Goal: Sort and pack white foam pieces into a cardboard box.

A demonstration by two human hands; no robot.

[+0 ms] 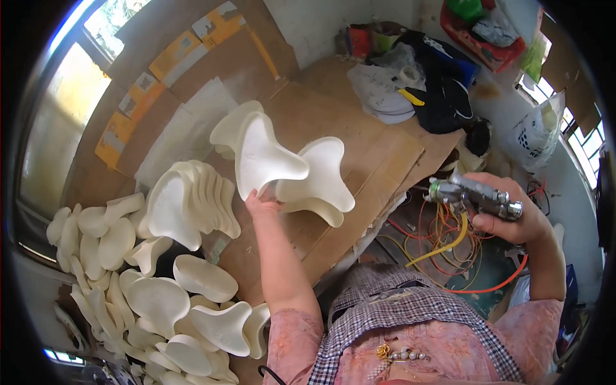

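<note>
The dark round rim of the picture cut off the corners, so the far ends of the room could not be seen, and the pile of white curved shells [160, 308] ran out of view at the bottom edge, left of the cardboard table [359, 147]. The fingers of the left hand [260, 204] were mostly hidden behind the white shell [266, 157] it held up, so only the palm and thumb side showed; the hand was closed on the narrow bottom end of that shell, which stood up over the middle of the cardboard table. Just beside it, on the right, another white shell [317, 183] lay on the table, and a third one [228, 128] peeked out from behind the held shell. A stack of shells [192, 199] leaned together at the left edge of the table. The right hand [513, 221] was off the right side of the table, wrapped tight around a silver spray gun [475, 196], with the nose of the gun pointing left toward the table. The fingers were curled under the gun and partly hidden by it. A yellow hose [449, 240] hung down from the gun, and red and orange wires [436, 237] lay tangled below it, too mixed up to tell apart. At the far end of the table sat a black bag [443, 90] and some white sheets [382, 90], hard to make out.
</note>
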